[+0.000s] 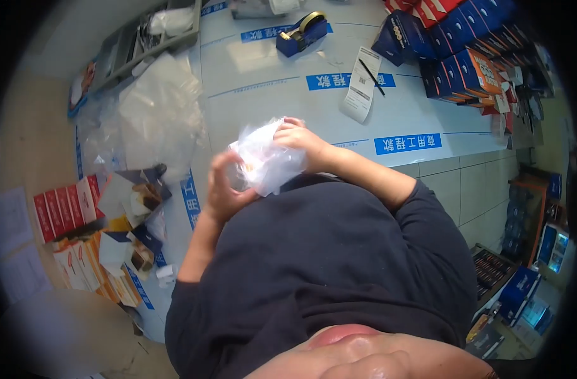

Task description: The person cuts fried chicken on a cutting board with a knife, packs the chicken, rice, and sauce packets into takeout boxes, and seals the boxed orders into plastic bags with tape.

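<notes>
A crumpled, translucent white plastic bag [273,161] is held in front of my chest, above the near edge of the table. My right hand [295,140] grips its upper right side with bent fingers. On the bag's left side is my left hand [224,186], with fingers and thumb curved round it; the fingertips are slightly blurred. Something pale, with a small orange patch, shows through the plastic, but its kind cannot be made out.
A blue tape dispenser [301,35] stands at the back. To its right lie a printed paper slip [363,85] and a black pen [372,77]. Stacked blue boxes [452,76] fill the back right. Clear plastic bags [162,107] and red-and-white boxes [67,208] are on the left.
</notes>
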Tool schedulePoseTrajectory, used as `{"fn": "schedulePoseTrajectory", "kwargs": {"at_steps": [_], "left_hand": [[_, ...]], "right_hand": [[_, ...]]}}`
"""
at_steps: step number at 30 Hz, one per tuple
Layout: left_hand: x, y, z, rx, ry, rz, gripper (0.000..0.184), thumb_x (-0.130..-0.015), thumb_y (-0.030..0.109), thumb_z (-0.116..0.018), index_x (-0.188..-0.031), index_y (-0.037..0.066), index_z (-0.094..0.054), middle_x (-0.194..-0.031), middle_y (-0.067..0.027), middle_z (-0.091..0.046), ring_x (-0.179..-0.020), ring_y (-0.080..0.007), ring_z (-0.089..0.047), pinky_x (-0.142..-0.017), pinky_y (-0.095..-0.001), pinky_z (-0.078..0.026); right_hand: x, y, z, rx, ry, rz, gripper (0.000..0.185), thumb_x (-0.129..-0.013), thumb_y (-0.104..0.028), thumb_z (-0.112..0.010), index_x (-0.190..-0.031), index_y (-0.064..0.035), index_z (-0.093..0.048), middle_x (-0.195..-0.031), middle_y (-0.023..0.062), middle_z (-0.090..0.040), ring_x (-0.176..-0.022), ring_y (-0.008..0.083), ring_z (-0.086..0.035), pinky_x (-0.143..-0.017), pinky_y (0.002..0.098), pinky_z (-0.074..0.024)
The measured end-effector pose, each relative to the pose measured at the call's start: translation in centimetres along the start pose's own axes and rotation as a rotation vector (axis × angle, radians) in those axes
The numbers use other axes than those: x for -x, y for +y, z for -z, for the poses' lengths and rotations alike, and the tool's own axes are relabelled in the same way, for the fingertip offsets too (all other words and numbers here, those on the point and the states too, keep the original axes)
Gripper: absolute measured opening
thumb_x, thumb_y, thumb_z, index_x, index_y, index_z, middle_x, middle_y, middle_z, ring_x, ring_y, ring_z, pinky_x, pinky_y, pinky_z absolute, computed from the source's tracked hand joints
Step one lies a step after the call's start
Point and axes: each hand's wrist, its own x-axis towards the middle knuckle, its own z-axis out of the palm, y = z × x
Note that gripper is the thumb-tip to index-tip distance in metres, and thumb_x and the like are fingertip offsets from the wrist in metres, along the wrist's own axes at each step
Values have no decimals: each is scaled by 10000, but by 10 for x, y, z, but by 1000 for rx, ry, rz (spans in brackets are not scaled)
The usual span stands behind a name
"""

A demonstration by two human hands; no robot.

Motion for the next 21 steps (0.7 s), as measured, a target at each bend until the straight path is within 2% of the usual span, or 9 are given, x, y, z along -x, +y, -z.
{"fn": "schedulePoseTrajectory", "kwargs": {"at_steps": [2,4,7,8,9,10,13,17,21], "left_hand": [[-39,36,14,-560,-67,-109,683,-674,272,-733,-1229,22,-425,-1160,-172,-510,-1138,-311,-459,-960,-384,-357],[-59,40,9,-960,-208,-247,623,-721,322,-700,-1227,44,-467,-1068,-144,-565,-1146,-268,-456,-991,-387,-323],[-59,16,-27,-27,-557,-117,396,-749,355,-649,-968,34,-570,-948,-125,-600,-1000,-274,-537,-1016,-408,-305],[-74,47,-22,135,-669,-34,327,-783,346,-607,-813,25,-558,-833,-105,-582,-895,-262,-540,-959,-410,-346],[-89,77,-17,289,-771,68,361,-818,338,-566,-657,15,-545,-718,-84,-565,-789,-250,-543,-902,-412,-387],[-90,58,-31,443,-494,-198,396,-817,343,-574,-594,36,-462,-626,-69,-493,-660,-224,-495,-719,-380,-401],[-133,85,4,621,-582,-319,433,-787,354,-611,-547,47,-424,-558,-64,-421,-564,-201,-417,-594,-335,-345],[-166,133,27,511,-574,-453,484,-736,410,-686,-503,115,-382,-463,-13,-396,-468,-187,-424,-627,-316,-353],[-190,182,24,371,-649,-565,504,-671,429,-758,-516,126,-386,-472,-10,-400,-468,-193,-433,-631,-320,-353]], "right_hand": [[-3,-24,25,175,49,280,344,-574,-132,-702,-906,-192,-632,-1049,26,-538,-1128,279,-438,-1051,497,-198],[-23,-63,42,268,0,546,269,-557,-214,-722,-805,-185,-623,-957,20,-535,-1102,221,-443,-1048,510,-189],[-46,-57,83,69,-371,475,373,-603,-315,-765,-885,-107,-633,-978,57,-548,-1101,238,-442,-1043,486,-199],[-52,-35,101,-404,-583,320,499,-709,-448,-688,-1002,-55,-602,-1048,89,-552,-1136,259,-434,-1045,436,-217],[-52,1,104,-774,-471,184,556,-765,-490,-606,-1094,-45,-557,-1123,96,-538,-1161,235,-428,-1034,403,-250],[-45,39,94,-1137,-349,42,616,-821,-532,-524,-1185,-35,-513,-1197,102,-524,-1186,211,-423,-1022,369,-282],[-12,41,74,-1186,-419,-619,740,-860,-589,-396,-1322,-14,-346,-1316,153,-422,-1198,262,-434,-947,428,-391],[9,1,42,-1853,-293,-271,749,-846,-566,-442,-1333,-10,-321,-1330,157,-403,-1201,267,-430,-962,426,-378],[15,-2,33,-2119,-279,-66,766,-832,-543,-489,-1344,-6,-295,-1343,160,-384,-1205,271,-425,-977,423,-365]]}}
